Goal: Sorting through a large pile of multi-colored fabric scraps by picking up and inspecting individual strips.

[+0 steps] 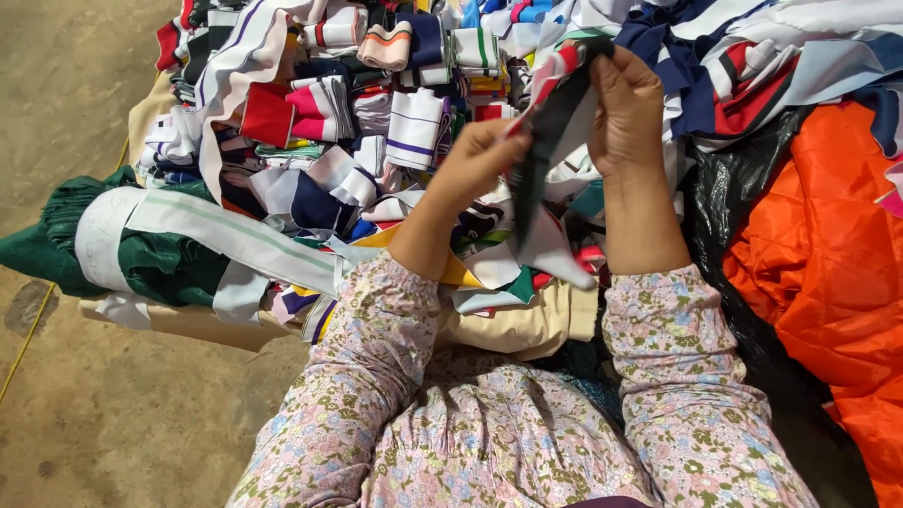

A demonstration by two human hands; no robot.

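Note:
A narrow knitted fabric strip (pixel 550 127), dark green with red and white stripes, hangs between both hands above a heap of striped collar and cuff pieces (pixel 376 122). My left hand (pixel 480 160) pinches the strip partway down, fingers closed on it. My right hand (pixel 625 108) grips its upper end, held higher and a little farther right. Both forearms wear floral sleeves. The strip's lower end dangles over the pile in front of my lap.
A dark green bundle wrapped in a white band (pixel 141 240) lies at the left of the heap. Bright orange quilted cloth (pixel 828 254) on black plastic sheet (pixel 734 207) fills the right. A beige cloth (pixel 527 325) lies by my lap. Concrete floor (pixel 75 94) spreads left.

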